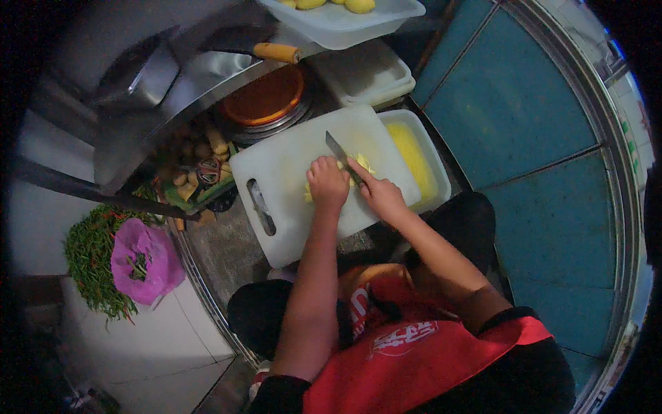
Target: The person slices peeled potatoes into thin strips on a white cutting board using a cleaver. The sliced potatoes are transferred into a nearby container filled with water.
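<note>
On a white plastic cutting board (289, 150) lie cut pieces of pale yellow vegetable (363, 163). My left hand (328, 182) bears down on some of them with curled fingers, which hide most of what it holds. More yellow bits show along its left side. My right hand (384, 199) grips the handle of a kitchen knife (337, 147), its forefinger stretched along the top. The blade points up and left across the board, just right of my left fingertips. Partly under the board's right edge, a white plastic tub (442, 176) holds finely cut yellow shreds (411, 152).
A white basin (336, 36) of yellow rounded vegetables stands on a metal shelf beside a wooden-handled tool (276, 53). Below are stacked tubs (367, 72), an orange round lid (269, 98) and a green crate (207, 191). A pink bag (139, 264) rests against green chillies (93, 253).
</note>
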Motion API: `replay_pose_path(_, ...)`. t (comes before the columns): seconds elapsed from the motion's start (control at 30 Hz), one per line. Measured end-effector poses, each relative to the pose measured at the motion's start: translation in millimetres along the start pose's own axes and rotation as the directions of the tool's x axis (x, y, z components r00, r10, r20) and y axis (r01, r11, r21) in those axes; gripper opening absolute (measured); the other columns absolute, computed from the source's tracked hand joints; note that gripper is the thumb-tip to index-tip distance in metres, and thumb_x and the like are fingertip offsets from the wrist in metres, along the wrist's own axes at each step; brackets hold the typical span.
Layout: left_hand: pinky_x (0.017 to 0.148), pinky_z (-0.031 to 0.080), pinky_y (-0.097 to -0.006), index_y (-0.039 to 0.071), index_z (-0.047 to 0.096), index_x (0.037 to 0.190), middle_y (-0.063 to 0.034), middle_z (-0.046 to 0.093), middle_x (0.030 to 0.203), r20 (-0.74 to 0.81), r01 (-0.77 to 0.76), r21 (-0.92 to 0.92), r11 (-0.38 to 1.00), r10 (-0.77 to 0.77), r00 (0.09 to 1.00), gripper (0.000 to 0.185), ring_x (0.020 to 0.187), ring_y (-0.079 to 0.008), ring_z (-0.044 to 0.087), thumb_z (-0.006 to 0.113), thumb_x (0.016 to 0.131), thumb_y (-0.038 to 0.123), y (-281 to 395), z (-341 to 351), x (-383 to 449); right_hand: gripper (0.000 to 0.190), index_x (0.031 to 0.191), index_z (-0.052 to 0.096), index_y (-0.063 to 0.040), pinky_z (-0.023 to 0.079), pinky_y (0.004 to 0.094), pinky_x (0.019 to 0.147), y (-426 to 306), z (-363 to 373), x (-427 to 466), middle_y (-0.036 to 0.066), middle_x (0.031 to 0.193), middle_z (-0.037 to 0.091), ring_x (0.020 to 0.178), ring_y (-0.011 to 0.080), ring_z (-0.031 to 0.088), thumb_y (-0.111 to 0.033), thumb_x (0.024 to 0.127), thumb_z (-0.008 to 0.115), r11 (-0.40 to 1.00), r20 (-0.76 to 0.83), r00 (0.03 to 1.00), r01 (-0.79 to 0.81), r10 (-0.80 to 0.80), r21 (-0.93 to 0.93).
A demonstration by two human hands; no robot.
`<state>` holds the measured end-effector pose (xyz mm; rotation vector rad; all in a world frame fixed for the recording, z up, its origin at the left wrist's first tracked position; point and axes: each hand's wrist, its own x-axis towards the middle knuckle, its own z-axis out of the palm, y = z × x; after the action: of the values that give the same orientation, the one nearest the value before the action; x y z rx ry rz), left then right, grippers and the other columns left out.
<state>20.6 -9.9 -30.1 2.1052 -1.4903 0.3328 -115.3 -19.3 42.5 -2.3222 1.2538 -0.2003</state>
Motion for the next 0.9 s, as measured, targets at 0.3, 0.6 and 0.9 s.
replay_pose_path(0.3, 0.079, 0.038, -0.0364, 0.008, 0.049, 0.085, -0.0084, 0.050, 0.089, -0.004, 0.037, 0.056, 0.998, -0.036, 0.999, 0.021, 0.089, -0.0249, 0.049, 0.057, 0.075, 0.025, -2.9, -2.7, -1.4, 0.062, 0.140, 0.028, -0.039, 0.048, 0.0486, 0.064, -4.0, -7.9, -5.1, 0.023, 0.072, 0.060, 0.063, 0.0412, 0.059, -0.016, 0.086, 0.050, 0.999, 0.027, 0.999, -0.025, 0.024, 0.032)
replay_pose_path(0.6, 0.083, 0.037, -0.0374, 0.007, 0.051, 0.088, -0.0099, 0.050, 0.093, 0.059, 0.050, 0.080, 0.996, -0.055, 0.997, 0.024, 0.094, -0.0254, 0.048, 0.057, 0.076, 0.026, -3.1, -1.5, -2.2, 0.064, 0.140, 0.026, -0.039, 0.048, 0.0497, 0.062, -2.3, -2.8, -2.2, 0.023, 0.071, 0.060, 0.062, 0.0410, 0.059, -0.017, 0.085, 0.049, 0.999, -0.008, 1.000, 0.016, -0.016, 0.048)
replay_pose_path(0.9, 0.085, 0.037, -0.0397, 0.006, 0.051, 0.090, -0.0110, 0.051, 0.096, 0.079, 0.052, 0.009, 0.999, -0.053, 0.995, 0.027, 0.096, -0.0273, 0.048, 0.058, 0.076, 0.027, -5.2, 0.1, -3.4, 0.065, 0.141, 0.024, -0.039, 0.049, 0.0499, 0.062, 3.0, 0.2, 4.7, 0.023, 0.071, 0.061, 0.063, 0.0410, 0.059, -0.018, 0.085, 0.050, 0.992, -0.003, 0.999, 0.046, -0.046, 0.120)
